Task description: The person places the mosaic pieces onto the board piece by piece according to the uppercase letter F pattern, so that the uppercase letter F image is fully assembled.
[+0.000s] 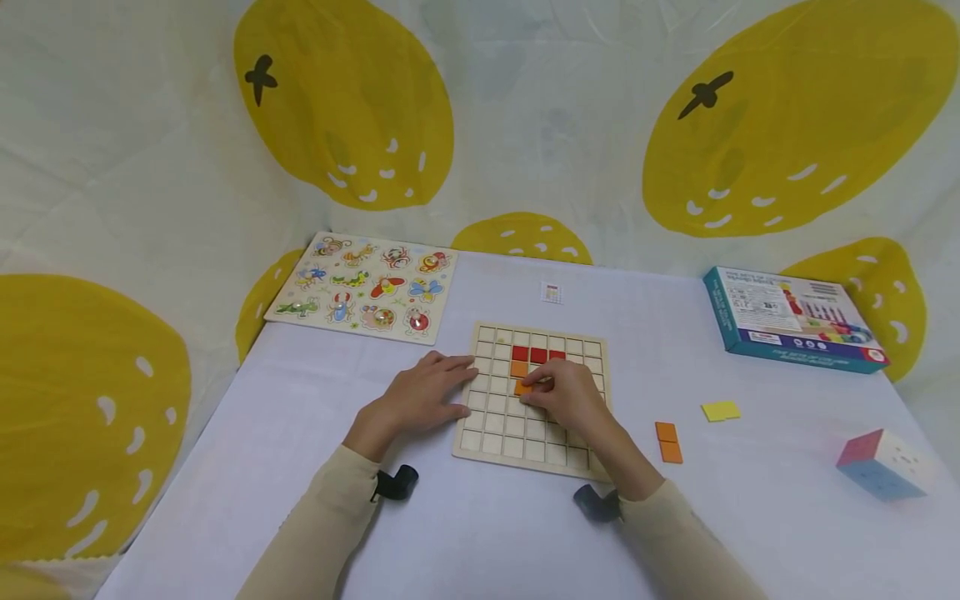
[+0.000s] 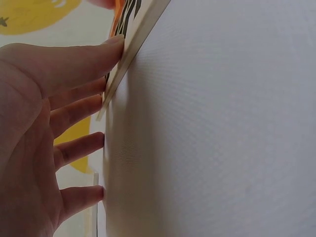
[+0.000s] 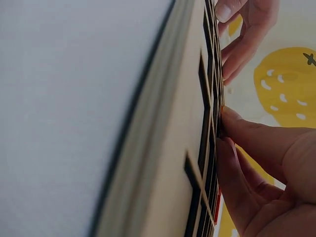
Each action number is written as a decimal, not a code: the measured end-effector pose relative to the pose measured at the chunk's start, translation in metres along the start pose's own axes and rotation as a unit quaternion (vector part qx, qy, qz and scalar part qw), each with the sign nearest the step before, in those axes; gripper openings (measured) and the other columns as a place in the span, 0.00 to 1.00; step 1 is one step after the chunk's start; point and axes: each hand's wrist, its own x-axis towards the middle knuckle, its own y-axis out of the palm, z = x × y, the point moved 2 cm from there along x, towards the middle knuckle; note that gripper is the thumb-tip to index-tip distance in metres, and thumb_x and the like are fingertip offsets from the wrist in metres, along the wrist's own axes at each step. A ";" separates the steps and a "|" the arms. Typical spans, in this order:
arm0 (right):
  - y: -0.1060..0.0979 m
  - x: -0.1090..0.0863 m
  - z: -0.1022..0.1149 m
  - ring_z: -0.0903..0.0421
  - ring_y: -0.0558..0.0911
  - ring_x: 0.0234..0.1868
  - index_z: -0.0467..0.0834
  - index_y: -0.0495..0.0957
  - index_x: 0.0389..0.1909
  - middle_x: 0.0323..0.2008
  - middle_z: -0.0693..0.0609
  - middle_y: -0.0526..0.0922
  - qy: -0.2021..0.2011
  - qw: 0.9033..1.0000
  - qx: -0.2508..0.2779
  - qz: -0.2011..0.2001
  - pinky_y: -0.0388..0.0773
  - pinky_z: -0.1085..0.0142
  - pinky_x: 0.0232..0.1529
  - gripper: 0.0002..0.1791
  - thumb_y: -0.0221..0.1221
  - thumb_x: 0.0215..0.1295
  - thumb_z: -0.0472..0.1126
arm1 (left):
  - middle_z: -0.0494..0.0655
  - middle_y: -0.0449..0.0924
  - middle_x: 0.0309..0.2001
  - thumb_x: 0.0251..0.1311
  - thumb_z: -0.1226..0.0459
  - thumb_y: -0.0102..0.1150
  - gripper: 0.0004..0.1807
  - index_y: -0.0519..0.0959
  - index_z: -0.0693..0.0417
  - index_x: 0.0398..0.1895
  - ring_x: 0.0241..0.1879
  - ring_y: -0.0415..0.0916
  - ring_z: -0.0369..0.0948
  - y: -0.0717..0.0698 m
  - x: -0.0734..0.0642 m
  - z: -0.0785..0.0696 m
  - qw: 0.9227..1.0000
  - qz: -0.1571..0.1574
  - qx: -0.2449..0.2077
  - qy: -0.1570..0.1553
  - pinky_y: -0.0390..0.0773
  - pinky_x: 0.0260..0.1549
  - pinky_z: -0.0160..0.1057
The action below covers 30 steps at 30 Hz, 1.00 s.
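Observation:
A wooden grid board [image 1: 492, 422] lies on the white cloth in the head view. Three red tiles [image 1: 537, 355] sit in a row of its squares, with an orange tile [image 1: 518, 368] below the leftmost. My right hand [image 1: 573, 398] pinches another orange tile [image 1: 519, 388] at a square lower down, thumb and fingertips right at the board's surface; the fingers cover part of this tile. At the board's left edge rests my left hand [image 1: 425, 395], fingers spread. The left wrist view shows its thumb [image 2: 89, 61] against the board's edge.
Two orange tiles [image 1: 669, 442] and yellow tiles [image 1: 721, 411] lie right of the board. Farther right are a puzzle cube [image 1: 881, 467] and a box [image 1: 795, 321]. Behind are a small printed card [image 1: 552, 292] and, at left, an insect puzzle board [image 1: 363, 289].

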 end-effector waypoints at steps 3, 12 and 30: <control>0.000 0.001 0.001 0.59 0.84 0.32 0.44 0.90 0.37 0.37 0.49 0.90 0.000 1.000 0.000 0.002 0.81 0.67 0.40 0.11 0.77 0.52 0.38 | 0.37 0.63 0.79 0.63 0.48 0.66 0.35 0.71 0.42 0.73 0.72 0.65 0.44 0.000 0.000 0.000 1.000 0.001 -0.003 -0.001 0.77 0.62 0.52; 0.001 0.003 0.003 0.58 0.82 0.34 0.43 0.90 0.37 0.37 0.49 0.88 0.014 1.000 0.005 0.017 0.80 0.67 0.40 0.10 0.76 0.53 0.38 | 0.38 0.63 0.78 0.63 0.49 0.67 0.35 0.72 0.42 0.73 0.72 0.65 0.44 -0.001 0.000 -0.001 1.000 0.000 -0.011 0.001 0.77 0.62 0.52; 0.000 0.002 0.004 0.57 0.81 0.38 0.43 0.90 0.39 0.38 0.49 0.89 -0.002 0.999 -0.015 0.034 0.82 0.63 0.44 0.07 0.71 0.59 0.34 | 0.37 0.63 0.79 0.63 0.48 0.66 0.35 0.72 0.43 0.73 0.72 0.65 0.44 -0.001 -0.002 -0.001 1.000 -0.002 -0.015 0.001 0.78 0.61 0.53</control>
